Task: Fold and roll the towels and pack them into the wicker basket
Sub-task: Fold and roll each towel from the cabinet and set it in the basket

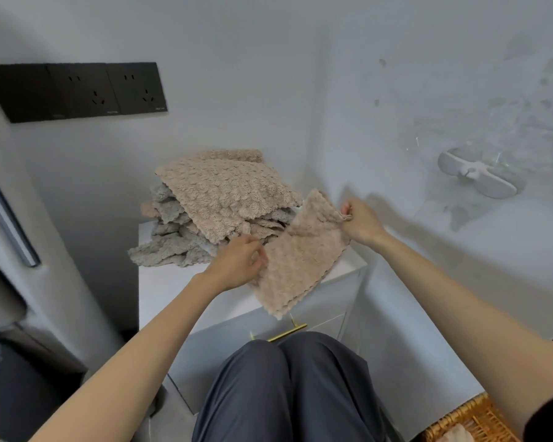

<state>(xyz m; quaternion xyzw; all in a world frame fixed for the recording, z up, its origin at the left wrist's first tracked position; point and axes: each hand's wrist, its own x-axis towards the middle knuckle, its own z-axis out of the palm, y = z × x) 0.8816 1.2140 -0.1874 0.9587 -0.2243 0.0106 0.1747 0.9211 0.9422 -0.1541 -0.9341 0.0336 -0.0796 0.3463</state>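
The fingers of the right hand (361, 223) pinch one upper corner of a beige towel (297, 260), and the fingers of the left hand (240, 263) are closed on the opposite edge, a little lower. Between the two grips the towel hangs spread and slanted, its scalloped bottom edge falling below the left fingers to just above the front edge of the small white cabinet (173, 288).

It seems the person is opening this towel to begin the fold. To do it well, I think both hands should hold true corners at the same height, so the cloth hangs straight, and then lay it flat on the bare top of the cabinet before bringing edge to edge. Now the left grip looks lower than the right one, so the fold may come crooked.

Just behind the left fingers lies the pile of towels (211, 208), beige and grey mixed, still unfolded. The wicker basket (470, 419) stands well apart from both hands, low on the person's right side, with something pale inside that I cannot identify.
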